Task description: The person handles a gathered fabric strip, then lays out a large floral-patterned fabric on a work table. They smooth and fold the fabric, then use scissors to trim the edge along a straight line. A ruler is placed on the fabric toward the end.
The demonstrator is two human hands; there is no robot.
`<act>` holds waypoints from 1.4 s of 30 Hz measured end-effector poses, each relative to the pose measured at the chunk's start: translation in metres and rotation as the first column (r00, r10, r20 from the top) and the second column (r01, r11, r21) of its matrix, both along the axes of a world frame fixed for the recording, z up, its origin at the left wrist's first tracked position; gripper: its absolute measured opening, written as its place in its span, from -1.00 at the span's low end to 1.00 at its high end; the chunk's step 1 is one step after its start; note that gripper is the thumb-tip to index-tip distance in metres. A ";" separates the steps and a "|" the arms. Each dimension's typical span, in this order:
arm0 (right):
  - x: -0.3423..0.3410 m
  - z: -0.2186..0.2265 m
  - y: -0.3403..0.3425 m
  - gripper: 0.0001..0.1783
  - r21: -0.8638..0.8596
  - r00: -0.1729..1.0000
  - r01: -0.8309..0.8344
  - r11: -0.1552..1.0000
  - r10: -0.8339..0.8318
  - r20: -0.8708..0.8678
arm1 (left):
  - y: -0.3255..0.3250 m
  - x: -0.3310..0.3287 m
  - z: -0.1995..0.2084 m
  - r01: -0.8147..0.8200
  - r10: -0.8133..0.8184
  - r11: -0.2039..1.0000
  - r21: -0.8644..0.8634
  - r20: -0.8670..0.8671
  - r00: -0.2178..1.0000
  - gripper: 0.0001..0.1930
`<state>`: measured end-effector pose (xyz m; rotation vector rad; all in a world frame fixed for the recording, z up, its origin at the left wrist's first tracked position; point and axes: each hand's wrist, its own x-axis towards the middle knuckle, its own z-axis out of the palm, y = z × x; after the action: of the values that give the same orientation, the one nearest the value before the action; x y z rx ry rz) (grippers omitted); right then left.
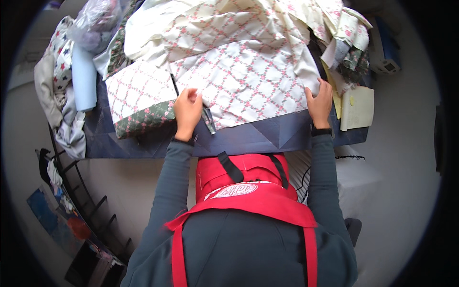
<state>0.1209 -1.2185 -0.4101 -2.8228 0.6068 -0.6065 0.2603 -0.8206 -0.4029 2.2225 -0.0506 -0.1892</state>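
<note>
A white fabric with a pink floral lattice [248, 81] lies spread over the table in front of me. My left hand [188, 111] is at its left edge, fingers curled in toward the thumb; what they hold, if anything, is hidden. Just beside this hand lies a narrow dark object [209, 121], too unclear to name. My right hand [320, 104] rests at the fabric's right edge, thumb apart from the fingers. Left of my left hand sits a folded floral piece [141, 93] with a dark green floral border [146, 118].
The dark blue table [258, 136] ends close to my red apron [244, 174]. Heaped cloth and a light blue roll [83, 81] line the left side. On the right are bunched fabrics [351, 45], an open notebook [358, 109] and a blue box-shaped thing [385, 48].
</note>
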 end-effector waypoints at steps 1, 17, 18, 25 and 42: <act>0.008 -0.008 0.000 -0.58 -0.047 0.999 0.002 0.999 -0.004 -0.042 | -0.004 0.006 -0.003 -0.006 0.006 1.000 0.002 0.093 0.996 -0.72; -0.034 0.053 -0.097 -0.68 0.916 0.919 0.159 0.369 -0.394 0.000 | -0.011 0.058 -0.031 -0.286 0.278 0.949 0.132 0.077 0.958 -0.41; -0.032 0.066 -0.094 -0.66 0.925 0.933 0.027 0.379 -0.342 0.113 | -0.011 0.060 -0.026 -0.256 0.257 0.963 0.088 -0.002 0.966 -0.48; -0.074 0.179 -0.072 -0.39 0.961 0.851 -0.252 -0.116 -0.499 0.163 | -0.007 0.020 0.046 0.106 -0.397 0.791 -0.602 -0.374 0.838 -0.58; -0.096 0.239 0.024 -0.63 0.978 0.989 0.128 0.163 -0.094 -0.113 | -0.082 0.054 0.087 0.184 -0.609 0.646 -0.741 -0.355 0.710 -0.59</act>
<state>0.0245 -1.1942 -0.1712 -1.4725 0.8081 -0.0430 0.3144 -0.9021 -0.3163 1.3100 -0.2666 -0.9671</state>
